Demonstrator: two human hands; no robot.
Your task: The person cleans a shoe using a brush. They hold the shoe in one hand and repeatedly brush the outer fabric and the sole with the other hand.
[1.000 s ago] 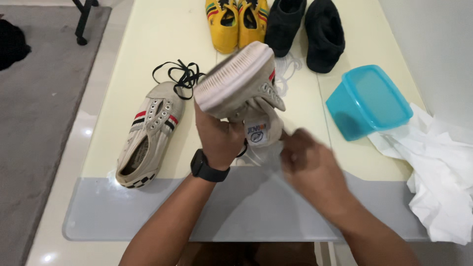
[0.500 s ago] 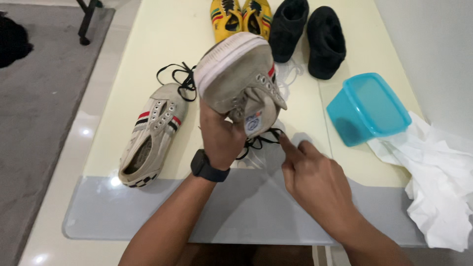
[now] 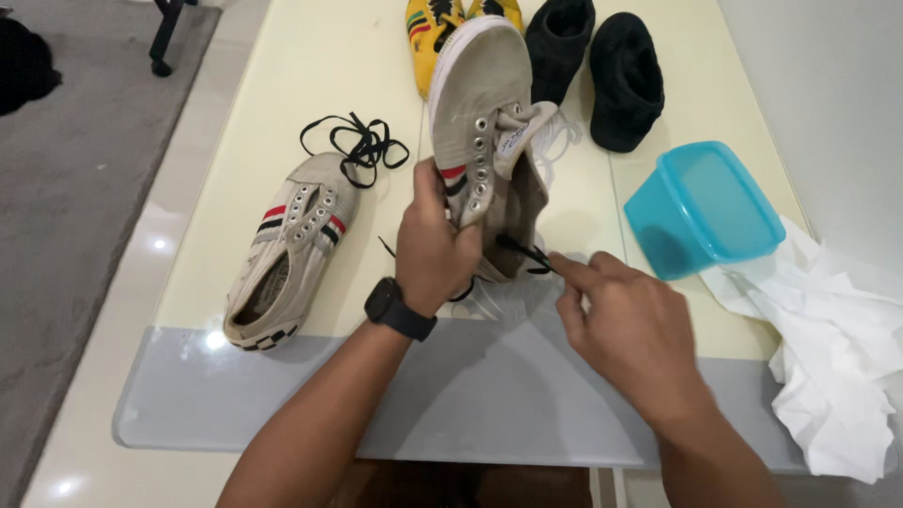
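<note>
Gripping sneaker [image 3: 484, 141] in left fingers [image 3: 435, 202], lace [image 3: 522, 252] pinched right

Left hand [image 3: 435, 246] raised, fingers [image 3: 420, 193] curled in firm grasp; right hand [image 3: 628, 339] lower, fingers [image 3: 567, 266] pinched together.

second beige sneaker [image 3: 287, 249] lying on the pale yellow table [image 3: 320, 85], a loose black lace [image 3: 356, 143] just beyond it; yellow shoes [image 3: 442, 23] and black shoes [image 3: 593, 66] at far edge; turquoise plastic container [image 3: 704, 209] beside crumpled white paper [image 3: 832, 348]; grey mat [image 3: 470, 395] at near edge
</note>
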